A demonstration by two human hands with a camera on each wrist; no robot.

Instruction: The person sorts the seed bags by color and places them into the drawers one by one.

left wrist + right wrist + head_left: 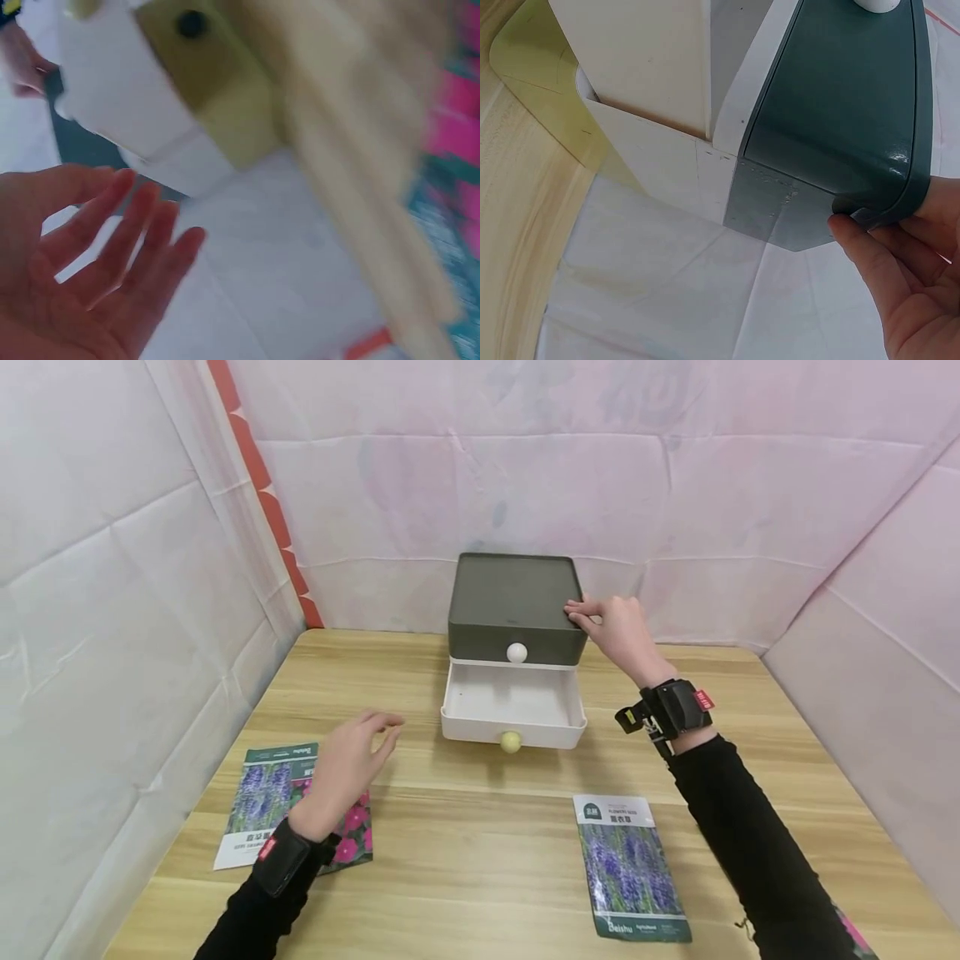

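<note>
Right hand (617, 627) rests with straight fingers on the top right corner of the drawer box (516, 602) at bench (480, 860) rear; lower drawer (513, 706) stands pulled out. Left hand (347, 767) hovers open, holding nothing, above the seed packets (262, 802).

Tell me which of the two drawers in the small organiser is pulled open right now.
The lower white plastic drawer with the yellowish round knob is pulled out and looks empty. The upper dark grey drawer with the white knob is closed.
</note>
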